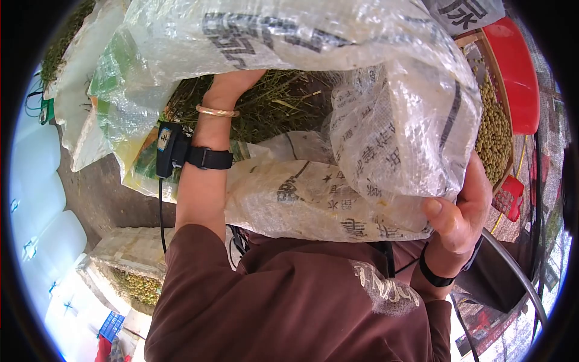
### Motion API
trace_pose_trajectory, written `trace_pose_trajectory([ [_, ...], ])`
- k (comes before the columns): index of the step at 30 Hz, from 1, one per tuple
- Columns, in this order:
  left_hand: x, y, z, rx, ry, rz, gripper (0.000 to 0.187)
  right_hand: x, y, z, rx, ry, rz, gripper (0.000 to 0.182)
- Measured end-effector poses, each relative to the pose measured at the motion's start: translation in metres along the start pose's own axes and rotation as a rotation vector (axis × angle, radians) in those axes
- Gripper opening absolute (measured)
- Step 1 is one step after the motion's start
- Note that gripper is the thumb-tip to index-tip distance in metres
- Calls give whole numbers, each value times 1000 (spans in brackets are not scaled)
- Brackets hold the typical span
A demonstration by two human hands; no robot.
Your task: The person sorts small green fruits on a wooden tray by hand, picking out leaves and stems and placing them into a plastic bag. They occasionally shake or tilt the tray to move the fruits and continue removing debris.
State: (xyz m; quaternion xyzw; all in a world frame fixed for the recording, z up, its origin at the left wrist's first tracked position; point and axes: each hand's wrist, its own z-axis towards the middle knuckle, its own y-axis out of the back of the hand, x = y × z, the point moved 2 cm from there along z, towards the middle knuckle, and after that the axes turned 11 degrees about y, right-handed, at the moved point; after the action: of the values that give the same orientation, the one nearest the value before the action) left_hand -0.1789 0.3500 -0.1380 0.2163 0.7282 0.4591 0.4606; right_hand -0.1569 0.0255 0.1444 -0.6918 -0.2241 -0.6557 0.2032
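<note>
Ground (102, 199) of bare grey earth lay below, and I saw a red tray (512, 78) of green beans (494, 133) at right. The woven sack (362, 120), translucent with black print, sat against my chest. Right hand (461, 211) fingers clenched its edge; left hand (232, 81) reached inside, fingers hidden.

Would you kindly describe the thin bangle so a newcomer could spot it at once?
Start at the big woven plastic sack with dark print. The left hand reaches into its mouth; the bangle rings that wrist. Unlike the black strap lower down, it is slim and gold-coloured.
</note>
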Motion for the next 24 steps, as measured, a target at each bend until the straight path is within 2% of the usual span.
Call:
trace_pose_trajectory([
  [3,-27,42,-16,-75,18,109,54,2,3,0,25,3,-47,58],
  [5,-27,52,-25,243,251,-164,61,2,4,-2,39,2,-26,58],
  [6,-8,35,-19,242,249,-162,61,1,4,-3,37,4,-25,58],
  [8,44,-16,-1,261,411,-402,60,1,2,-2,47,24,-4,56],
  [9,26,-1,-9,262,407,-400,60,1,3,-2,44,26,-4,56],
  [11,-31,43,-37,289,474,-803,51,3,7,-1,130,59,-46,54],
  [12,-31,46,-39,287,465,-803,51,4,8,0,126,66,-48,54],
  [15,-16,53,-37,440,451,-1226,44,4,11,-1,172,75,-100,51],
  [21,-15,53,-39,376,475,-1304,36,4,15,-2,207,54,-127,49],
  [24,-25,61,-46,435,533,-1318,33,4,15,-2,213,63,-111,49],
])
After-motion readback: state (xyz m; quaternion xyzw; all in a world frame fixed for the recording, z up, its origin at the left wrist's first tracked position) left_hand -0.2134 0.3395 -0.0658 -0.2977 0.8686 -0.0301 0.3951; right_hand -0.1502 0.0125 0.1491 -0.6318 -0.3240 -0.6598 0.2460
